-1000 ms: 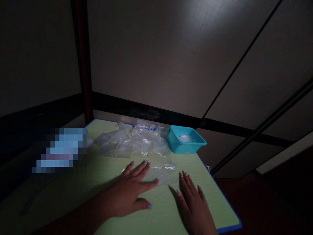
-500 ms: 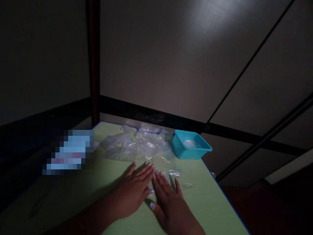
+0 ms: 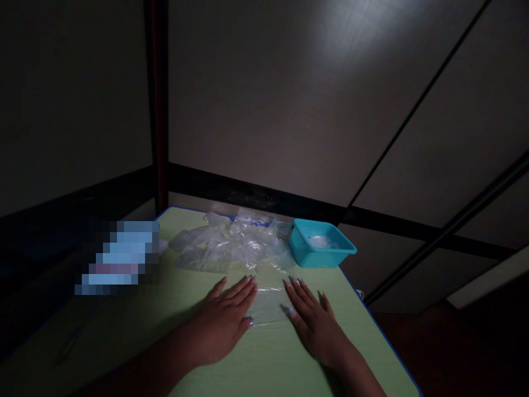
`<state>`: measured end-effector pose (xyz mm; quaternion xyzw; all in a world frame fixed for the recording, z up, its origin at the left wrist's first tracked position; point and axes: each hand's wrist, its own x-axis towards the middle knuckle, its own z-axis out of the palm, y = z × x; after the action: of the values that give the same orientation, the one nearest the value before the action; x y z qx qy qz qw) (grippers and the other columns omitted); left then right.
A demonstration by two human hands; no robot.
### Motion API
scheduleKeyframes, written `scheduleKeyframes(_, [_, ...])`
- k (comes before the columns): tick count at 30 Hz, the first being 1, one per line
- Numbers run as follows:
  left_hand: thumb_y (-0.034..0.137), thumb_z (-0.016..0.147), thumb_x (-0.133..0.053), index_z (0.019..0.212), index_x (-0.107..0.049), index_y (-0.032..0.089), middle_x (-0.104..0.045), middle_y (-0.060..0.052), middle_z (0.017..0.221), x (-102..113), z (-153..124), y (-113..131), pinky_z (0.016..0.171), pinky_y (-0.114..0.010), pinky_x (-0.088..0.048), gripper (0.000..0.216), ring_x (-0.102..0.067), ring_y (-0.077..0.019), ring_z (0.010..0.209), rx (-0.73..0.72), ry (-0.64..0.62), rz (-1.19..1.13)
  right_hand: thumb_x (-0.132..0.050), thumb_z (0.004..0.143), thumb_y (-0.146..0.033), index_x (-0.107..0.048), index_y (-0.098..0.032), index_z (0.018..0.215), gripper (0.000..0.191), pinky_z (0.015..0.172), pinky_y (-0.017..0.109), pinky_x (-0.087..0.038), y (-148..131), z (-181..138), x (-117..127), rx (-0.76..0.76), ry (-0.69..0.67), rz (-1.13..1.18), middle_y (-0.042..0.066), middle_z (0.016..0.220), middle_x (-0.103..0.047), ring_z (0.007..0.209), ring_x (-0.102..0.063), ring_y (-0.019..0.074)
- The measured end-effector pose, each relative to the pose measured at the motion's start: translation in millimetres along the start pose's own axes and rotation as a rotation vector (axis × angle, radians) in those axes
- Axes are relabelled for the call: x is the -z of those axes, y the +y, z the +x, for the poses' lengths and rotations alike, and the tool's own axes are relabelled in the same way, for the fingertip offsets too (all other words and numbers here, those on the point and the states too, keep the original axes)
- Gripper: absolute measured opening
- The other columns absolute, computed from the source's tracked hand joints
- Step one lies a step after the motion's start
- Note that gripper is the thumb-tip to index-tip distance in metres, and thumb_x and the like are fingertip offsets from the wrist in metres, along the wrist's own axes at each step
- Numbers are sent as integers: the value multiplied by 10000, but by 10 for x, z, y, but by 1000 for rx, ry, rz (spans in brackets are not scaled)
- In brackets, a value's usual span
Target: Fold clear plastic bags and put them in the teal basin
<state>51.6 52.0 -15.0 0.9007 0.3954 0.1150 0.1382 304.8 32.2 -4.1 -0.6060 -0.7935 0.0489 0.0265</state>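
Observation:
A clear plastic bag (image 3: pixel 270 304) lies flat on the pale green table (image 3: pixel 243 366), showing between my two hands. My left hand (image 3: pixel 225 320) rests palm down at its left side, fingers stretched out and the thumb on the plastic. On the other side, my right hand (image 3: pixel 314 322) lies flat with its fingers spread, its thumb tip on the bag's right part. Just beyond my fingertips is a crumpled heap of clear plastic bags (image 3: pixel 235 245), some with blue print at the back.
A turquoise plastic basket (image 3: pixel 320 256) holding something whitish stands at the table's back right edge. At the left is a pixelated bluish object (image 3: pixel 124 253). Large grey panels (image 3: pixel 264 105) rise behind the table, and its right edge has a blue rim.
My right hand has slid right, away from my left hand, across the bag. The plastic between them now looks flatter. My left hand has hardly moved.

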Motion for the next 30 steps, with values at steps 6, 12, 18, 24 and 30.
scheduleKeyframes(6, [437, 908, -281, 1390, -133, 288, -158, -9, 1454, -17, 2, -69, 1079, -463, -46, 526, -155, -189, 1330, -10, 24, 31, -209, 923, -430, -86, -348, 1377, 478, 1022, 554, -111, 81, 20, -41, -57, 62, -24, -12, 1450, -154, 1330, -109, 192])
scheduleKeyframes(12, [474, 901, -286, 1388, -150, 285, -152, -7, 1459, 28, 63, 18, 1078, -477, -36, 540, -126, -197, 1336, -34, 71, 58, -210, 916, -460, -132, -342, 1377, 482, 1006, 583, -81, 21, 3, -33, -79, 105, -23, 15, 1456, -138, 1332, -102, 210])
scheduleKeyframes(18, [546, 883, -245, 1401, -101, 243, -55, -34, 1468, -6, 113, 439, 1080, -470, -71, 617, -38, -214, 1342, -99, -26, 27, -191, 926, -403, -103, -312, 1389, 480, 1002, 595, 2, -17, 14, -34, -66, 233, -9, 23, 1458, -122, 1332, -107, 207])
scheduleKeyframes(24, [608, 860, -114, 1406, -70, 159, -15, -80, 1464, -64, 449, 1005, 1072, -488, -105, 709, -26, -246, 1339, -19, -24, -51, -265, 894, -391, -144, -259, 1394, 531, 1020, 569, -36, 49, 68, -94, 24, 69, -22, 47, 1448, -147, 1329, -126, 221])
scheduleKeyframes(30, [603, 859, -116, 1402, -83, 116, -33, -112, 1459, -249, 662, 1028, 1059, -509, -130, 730, -48, -254, 1339, 102, 31, -14, -290, 880, -425, -115, -312, 1390, 551, 1008, 585, -62, 103, 59, -119, 106, 76, -44, 13, 1456, -103, 1334, -93, 230])
